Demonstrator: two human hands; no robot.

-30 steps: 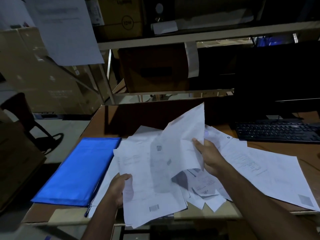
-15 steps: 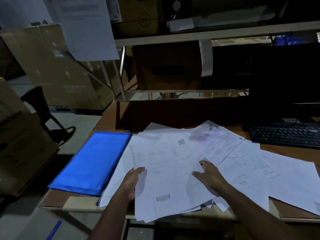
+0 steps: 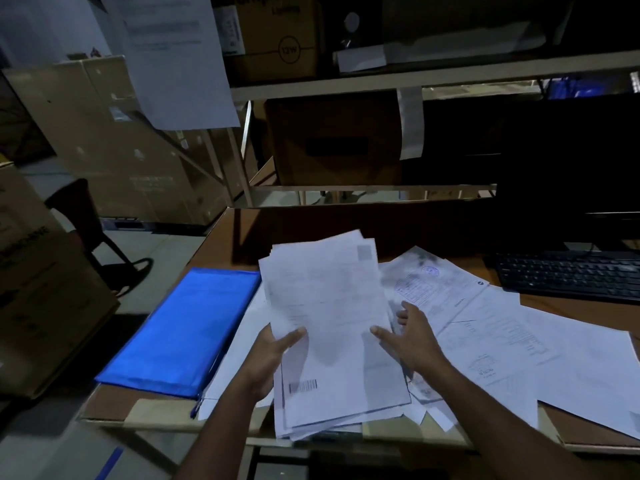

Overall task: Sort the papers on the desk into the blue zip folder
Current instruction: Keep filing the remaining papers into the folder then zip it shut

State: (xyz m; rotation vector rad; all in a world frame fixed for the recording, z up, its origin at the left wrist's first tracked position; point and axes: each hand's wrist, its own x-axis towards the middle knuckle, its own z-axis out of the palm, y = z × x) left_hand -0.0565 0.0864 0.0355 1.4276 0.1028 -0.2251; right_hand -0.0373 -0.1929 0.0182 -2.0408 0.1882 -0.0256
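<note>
Left hand (image 3: 273, 355): grip closed on the left edge of a stack of papers (image 3: 329, 327), thumb on top. Right hand (image 3: 412, 337): grip wide, fingers straight, flat against the stack's right edge. Stack: tilted up at its far end, near end resting on the counter (image 3: 221, 230). Loose sheets (image 3: 502, 341): spread to the right, overlapping. Blue zip folder (image 3: 187, 327): flat on the counter's left side, just beside the stack. Keyboard (image 3: 571, 275): far right. Cardboard boxes (image 3: 114, 140): behind, left.

White paper stack (image 3: 329, 306) tilted up off desk; loose sheets (image 3: 502, 341) spread right; blue zip folder (image 3: 183, 327) flat, left.
</note>
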